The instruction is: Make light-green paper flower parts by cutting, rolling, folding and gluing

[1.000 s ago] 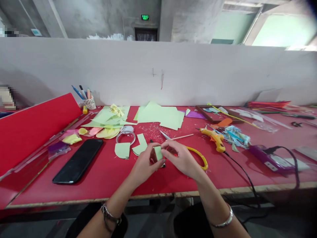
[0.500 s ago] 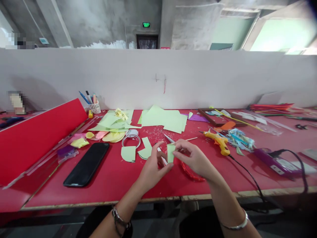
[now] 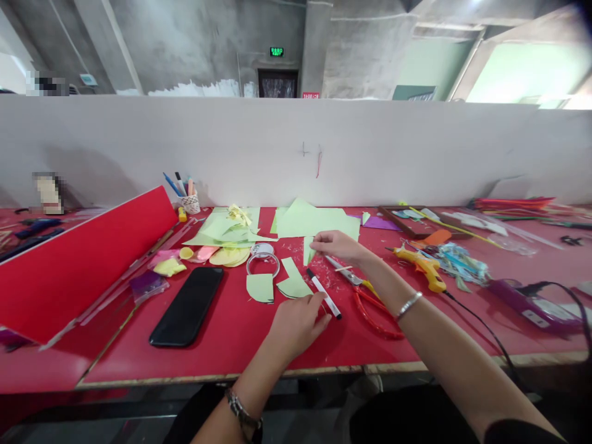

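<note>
The right hand (image 3: 335, 244) pinched a small pale-green paper piece (image 3: 308, 250) above the red table (image 3: 222, 339). Nearer, the left hand (image 3: 296, 322) touched a white black-capped marker (image 3: 324, 293), left of red-handled scissors (image 3: 365, 296).

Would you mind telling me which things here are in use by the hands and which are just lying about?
In use:
- right hand pinching a green paper piece
- left hand at the marker

Lying about:
- scissors
- phone
- glue gun
- tape ring
- pen cup
- green sheets
</note>
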Demonstrator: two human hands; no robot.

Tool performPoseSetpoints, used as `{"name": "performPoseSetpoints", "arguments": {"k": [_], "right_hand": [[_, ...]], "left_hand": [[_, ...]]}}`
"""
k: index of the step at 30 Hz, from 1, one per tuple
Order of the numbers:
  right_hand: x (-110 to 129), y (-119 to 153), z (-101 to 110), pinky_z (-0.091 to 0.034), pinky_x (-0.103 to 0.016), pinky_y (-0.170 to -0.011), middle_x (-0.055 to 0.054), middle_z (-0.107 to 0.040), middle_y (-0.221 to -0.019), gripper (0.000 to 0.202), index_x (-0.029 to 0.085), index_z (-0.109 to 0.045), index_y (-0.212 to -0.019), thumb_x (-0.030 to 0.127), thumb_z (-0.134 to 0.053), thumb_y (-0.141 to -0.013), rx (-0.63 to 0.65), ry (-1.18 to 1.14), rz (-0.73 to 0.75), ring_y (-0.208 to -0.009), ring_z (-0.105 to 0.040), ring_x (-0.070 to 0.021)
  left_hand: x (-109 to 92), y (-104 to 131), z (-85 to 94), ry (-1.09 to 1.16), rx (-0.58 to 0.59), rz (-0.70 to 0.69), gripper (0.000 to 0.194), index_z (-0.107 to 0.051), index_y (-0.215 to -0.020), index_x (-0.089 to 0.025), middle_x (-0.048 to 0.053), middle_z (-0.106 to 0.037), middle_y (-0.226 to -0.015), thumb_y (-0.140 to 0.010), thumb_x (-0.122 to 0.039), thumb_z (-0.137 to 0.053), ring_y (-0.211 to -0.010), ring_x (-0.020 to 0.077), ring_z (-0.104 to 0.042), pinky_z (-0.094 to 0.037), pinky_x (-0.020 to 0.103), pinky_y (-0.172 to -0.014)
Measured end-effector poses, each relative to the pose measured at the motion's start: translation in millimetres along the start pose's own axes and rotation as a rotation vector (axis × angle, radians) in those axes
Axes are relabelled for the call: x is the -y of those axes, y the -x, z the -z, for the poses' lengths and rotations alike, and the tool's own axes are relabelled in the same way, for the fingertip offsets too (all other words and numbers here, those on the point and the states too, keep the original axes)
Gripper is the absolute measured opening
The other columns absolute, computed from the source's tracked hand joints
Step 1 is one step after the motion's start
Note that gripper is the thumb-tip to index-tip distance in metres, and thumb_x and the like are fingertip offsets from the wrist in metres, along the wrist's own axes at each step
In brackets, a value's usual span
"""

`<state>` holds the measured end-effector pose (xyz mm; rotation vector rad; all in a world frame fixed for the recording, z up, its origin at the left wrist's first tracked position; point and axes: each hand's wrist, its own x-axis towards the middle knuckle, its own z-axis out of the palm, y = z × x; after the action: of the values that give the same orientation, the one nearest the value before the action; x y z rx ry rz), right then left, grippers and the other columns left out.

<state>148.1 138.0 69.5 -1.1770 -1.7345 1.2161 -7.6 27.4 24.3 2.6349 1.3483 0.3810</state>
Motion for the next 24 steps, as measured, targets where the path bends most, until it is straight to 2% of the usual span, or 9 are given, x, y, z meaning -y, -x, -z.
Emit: {"name": "performPoseSetpoints", "arguments": {"k": [4, 10, 13, 16, 20, 22, 24], "right_hand": [[-1.6, -46.8, -20.8, -0.044, -0.021, -0.057, 0.003, -0.057, -0.055, 0.016, 0.013, -0.055, -0.066, 0.027, -0.063, -0.069, -0.045, -0.029, -0.028, -0.051, -0.052, -0.0062], [2.7, -117.6, -75.5, -0.048, -0.021, -0.06, -0.002, -0.063, -0.067, 0.012, 0.012, -0.057, -0.07, 0.022, -0.06, -0.076, -0.058, 0.042, -0.035, -0.06, -0.059, -0.0084], [8.2, -145.5, -102.5, -0.049, -0.024, -0.059, -0.004, -0.064, -0.081, 0.018, 0.011, -0.058, -0.085, 0.028, -0.055, -0.081, -0.06, 0.113, 0.003, -0.067, -0.06, -0.0102], [14.5, -161.6, -119.6, -0.047, -0.024, -0.064, -0.009, -0.062, -0.103, 0.03, 0.014, -0.056, -0.103, 0.026, -0.058, -0.077, -0.04, 0.18, 0.064, -0.083, -0.06, -0.0152], [18.7, -163.3, -119.0, -0.044, -0.024, -0.077, -0.009, -0.052, -0.123, 0.042, 0.018, -0.052, -0.114, 0.015, -0.059, -0.072, 0.028, 0.284, 0.159, -0.101, -0.054, -0.0194], [16.7, -155.5, -109.3, -0.042, -0.026, -0.081, -0.011, -0.053, -0.123, 0.039, 0.014, -0.054, -0.113, 0.012, -0.053, -0.074, 0.044, 0.348, 0.191, -0.105, -0.052, -0.0209], [11.8, -140.4, -95.6, -0.042, -0.027, -0.079, -0.014, -0.058, -0.114, 0.032, 0.01, -0.058, -0.107, 0.011, -0.049, -0.076, 0.08, 0.414, 0.212, -0.099, -0.055, -0.0211]], "left_hand": [[-0.8, -4.5, -0.2, -0.013, 0.047, -0.034, 0.026, -0.052, -0.101, -0.016, 0.008, -0.064, -0.09, -0.084, -0.032, -0.041, -0.079, 0.0243, -0.062, -0.048, 0.032, -0.062], [1.0, -10.9, -1.5, 0.035, 0.112, -0.045, 0.025, -0.057, -0.097, -0.013, 0.013, -0.063, -0.089, -0.08, -0.027, -0.044, -0.076, 0.0272, -0.063, -0.049, 0.035, -0.061], [6.9, -9.6, -1.4, 0.093, 0.097, -0.069, 0.023, -0.057, -0.095, -0.014, 0.013, -0.065, -0.089, -0.078, -0.024, -0.045, -0.076, 0.0277, -0.062, -0.047, 0.034, -0.06], [13.9, -6.4, -3.0, 0.191, 0.057, -0.108, 0.023, -0.057, -0.096, -0.015, 0.011, -0.066, -0.085, -0.078, -0.018, -0.042, -0.075, 0.0247, -0.061, -0.045, 0.03, -0.059], [18.7, -3.0, -5.6, 0.227, 0.065, -0.147, 0.019, -0.057, -0.09, -0.015, 0.009, -0.065, -0.086, -0.076, -0.018, -0.045, -0.078, 0.0222, -0.06, -0.045, 0.028, -0.062], [18.6, -1.9, -6.0, 0.218, 0.075, -0.152, 0.018, -0.058, -0.089, -0.014, 0.009, -0.063, -0.086, -0.077, -0.023, -0.047, -0.077, 0.0218, -0.059, -0.044, 0.028, -0.062], [17.3, -1.2, -5.9, 0.192, 0.08, -0.152, 0.022, -0.057, -0.093, -0.014, 0.009, -0.061, -0.084, -0.079, -0.029, -0.048, -0.074, 0.0208, -0.058, -0.044, 0.028, -0.062]]}}
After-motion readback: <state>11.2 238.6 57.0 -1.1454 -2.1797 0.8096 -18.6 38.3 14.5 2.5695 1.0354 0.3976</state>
